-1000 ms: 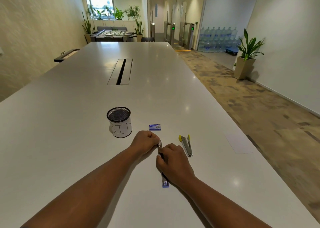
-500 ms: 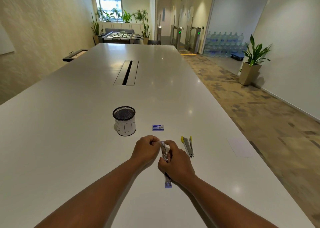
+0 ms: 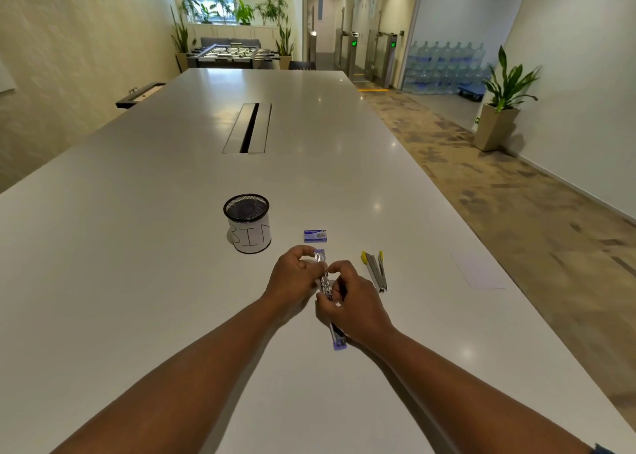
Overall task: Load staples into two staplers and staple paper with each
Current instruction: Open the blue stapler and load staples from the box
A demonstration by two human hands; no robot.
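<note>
Two bare hands are meeting over a long white table (image 3: 137, 281), near its right edge. The left hand (image 3: 292, 278) and right hand (image 3: 354, 310) are both pinching an opened purple stapler (image 3: 325, 281). A yellow stapler (image 3: 375, 270) is lying just right; a staple box (image 3: 315, 236) is sitting beyond, beside a mesh cup (image 3: 248, 224).

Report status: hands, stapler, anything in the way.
Left hand and right hand both gripping the purple stapler, opened out flat. Yellow stapler untouched at right. Nothing in the way.
</note>
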